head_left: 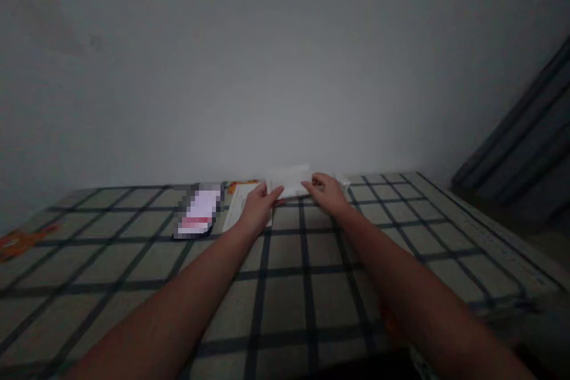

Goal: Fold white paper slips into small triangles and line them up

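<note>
Both arms reach forward over a checked cloth [285, 285]. Between my hands is a flat white packet or folded sheet [291, 181]; its exact kind is too blurred to tell. My left hand [259, 205] grips its left end, thumb on top. At the right end, my right hand [327, 193] pinches it between thumb and fingers. Partly behind my left hand and wrist lies a white sheet of paper or booklet [236, 205] on the cloth. Some crumpled white or clear material [344, 180] shows just beyond my right hand.
To the left of the paper lies a phone [200, 211] with a lit, pixelated screen. Orange patterned patches [27, 240] show at the left and behind the paper. A pale wall [285, 71] rises at the far edge, and a dark curtain [525, 136] hangs at right.
</note>
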### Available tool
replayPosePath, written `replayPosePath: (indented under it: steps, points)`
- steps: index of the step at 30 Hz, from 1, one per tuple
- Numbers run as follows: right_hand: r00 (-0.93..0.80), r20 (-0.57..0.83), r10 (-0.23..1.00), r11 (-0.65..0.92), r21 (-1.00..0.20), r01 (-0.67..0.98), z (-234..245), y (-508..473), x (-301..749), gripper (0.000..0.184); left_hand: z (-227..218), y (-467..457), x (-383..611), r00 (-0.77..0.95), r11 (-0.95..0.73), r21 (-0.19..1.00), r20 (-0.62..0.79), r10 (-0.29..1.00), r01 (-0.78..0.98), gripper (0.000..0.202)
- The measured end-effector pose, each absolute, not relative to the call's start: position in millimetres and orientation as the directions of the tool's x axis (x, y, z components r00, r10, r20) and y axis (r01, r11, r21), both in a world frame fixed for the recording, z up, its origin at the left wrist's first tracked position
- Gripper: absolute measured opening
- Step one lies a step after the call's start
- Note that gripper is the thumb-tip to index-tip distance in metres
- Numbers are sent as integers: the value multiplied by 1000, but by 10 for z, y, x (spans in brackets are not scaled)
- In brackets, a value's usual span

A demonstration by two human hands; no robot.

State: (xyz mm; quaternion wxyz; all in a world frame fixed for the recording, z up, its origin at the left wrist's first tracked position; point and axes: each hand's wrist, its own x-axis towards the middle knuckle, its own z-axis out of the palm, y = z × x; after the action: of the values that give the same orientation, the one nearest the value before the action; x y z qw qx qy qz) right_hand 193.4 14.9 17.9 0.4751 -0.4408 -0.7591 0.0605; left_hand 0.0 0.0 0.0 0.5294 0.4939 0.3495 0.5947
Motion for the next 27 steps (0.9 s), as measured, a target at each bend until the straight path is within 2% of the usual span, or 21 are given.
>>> replayPosePath:
  steps: [3, 6, 9, 12, 27]
  points:
    - [-94, 633, 768, 578, -624, 526, 159, 160, 1928, 40, 5, -9, -3, 27, -187, 937, 204, 979, -296, 40]
    - [-94, 625, 775, 581, -647, 494, 155, 167, 1938, 46, 34, -18, -18, 60, -161, 943, 186, 981, -292, 40]
    - [-140, 644, 752, 598, -578, 556, 172, 160, 1961, 30, 72, -21, -62, 182, -103, 961, 153, 971, -258, 40]
    - [-207, 654, 727, 615, -487, 620, 194, 143, 1977, 31, 81, -8, -112, 249, -58, 970, 118, 961, -234, 40]
    - [-280, 669, 688, 622, -345, 703, 180, 131, 1980, 36, -32, 62, -109, 165, -108, 961, 154, 974, -255, 41]
